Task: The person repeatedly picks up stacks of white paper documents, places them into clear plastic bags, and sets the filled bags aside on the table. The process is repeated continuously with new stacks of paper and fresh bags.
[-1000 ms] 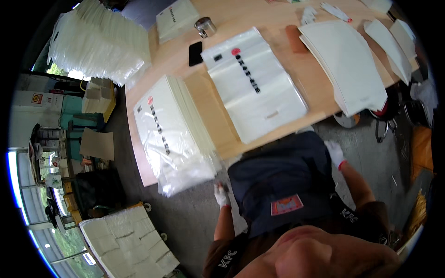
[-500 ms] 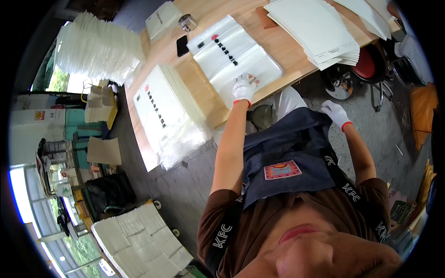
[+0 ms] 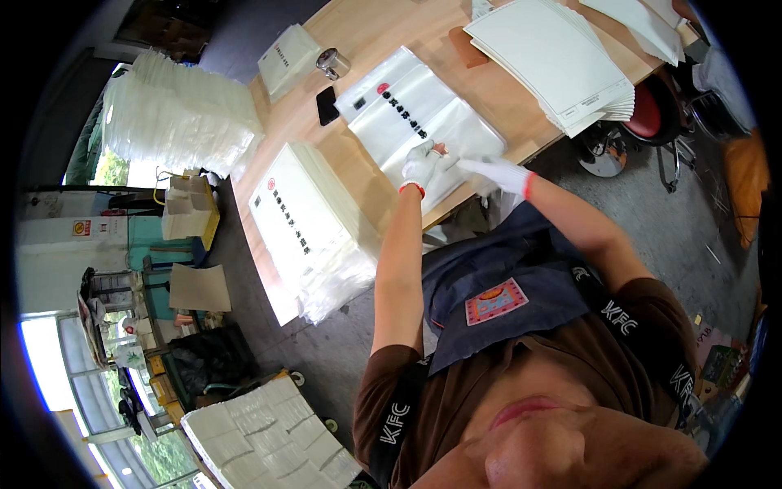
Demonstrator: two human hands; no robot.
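A stack of clear plastic bags with dark printing and a red round mark lies on the table in front of me. My left hand, in a white glove with bare fingertips, rests at the stack's near edge, its fingers bent and closed on the top plastic bag. My right hand, also gloved in white, reaches in from the right. Its fingers stretch toward the left hand, over the stack's near right corner, with nothing visible in them. To the left stands a thick pile of printed white sheets in plastic.
White sheets lie fanned at the table's right. A black phone, metal cup and small packet stack sit farther back. A tall pile of filmy bags rises at the far left. A stool stands to the right.
My right hand has come up from beside my apron to the bag stack. My left hand's fingers, spread on the bag before, are now bent. The view has shifted slightly.
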